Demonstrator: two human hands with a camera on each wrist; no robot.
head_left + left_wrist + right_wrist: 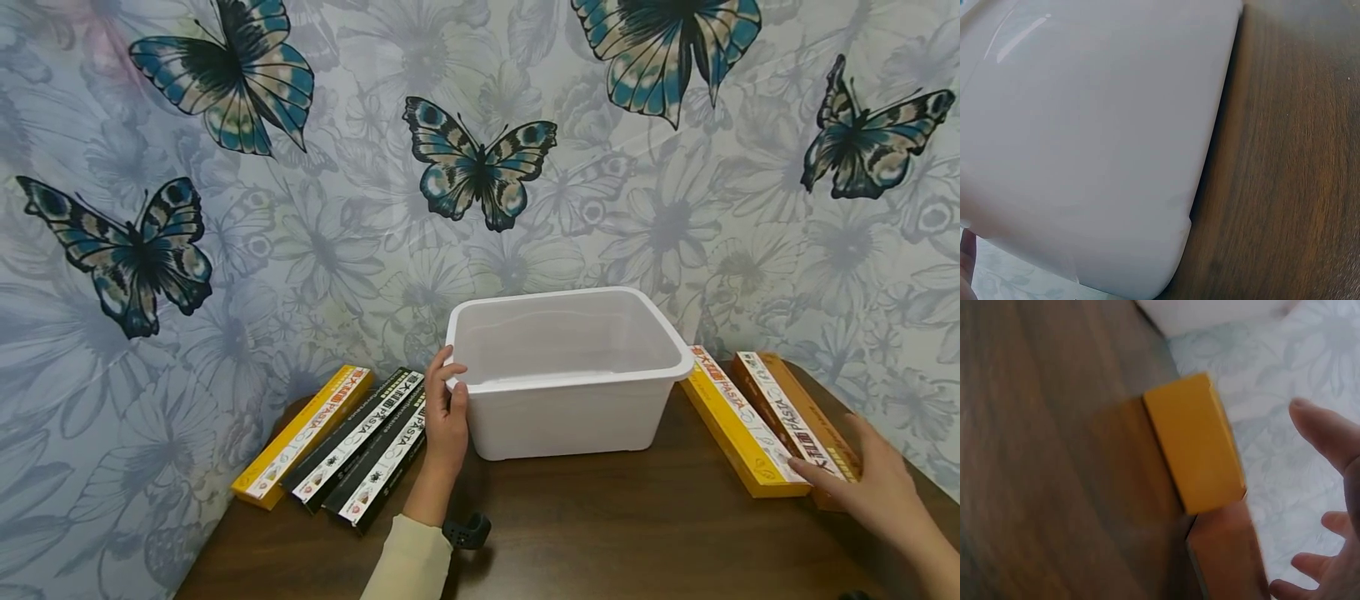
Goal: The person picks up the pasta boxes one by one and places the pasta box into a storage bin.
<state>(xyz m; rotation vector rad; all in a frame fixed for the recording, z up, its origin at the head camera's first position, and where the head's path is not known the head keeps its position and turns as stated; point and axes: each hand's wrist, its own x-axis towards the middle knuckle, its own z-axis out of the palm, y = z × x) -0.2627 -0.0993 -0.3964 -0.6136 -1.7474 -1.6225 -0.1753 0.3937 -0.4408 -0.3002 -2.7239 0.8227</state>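
A white plastic bin point(570, 421) stands upright on the table, its inside bare where visible. At its left end my left hand point(447, 425) grips the rim. The left wrist view is mostly filled by the bin's smooth wall point(1097, 137), with a fingertip point(966, 262) at the edge. My right hand point(873, 487), fingers spread, hovers at the near end of a brown pasta box point(813, 408). Left of that box lies a yellow pasta box point(738, 437). In the right wrist view, the thumb and fingers are apart beside both box ends.
Left of the bin lie a yellow pasta box point(303, 437) and two black pasta boxes point(352, 442), side by side and slanted. Behind everything hangs a butterfly-patterned backdrop point(337, 250). The dark wooden table point(585, 533) extends in front of the bin.
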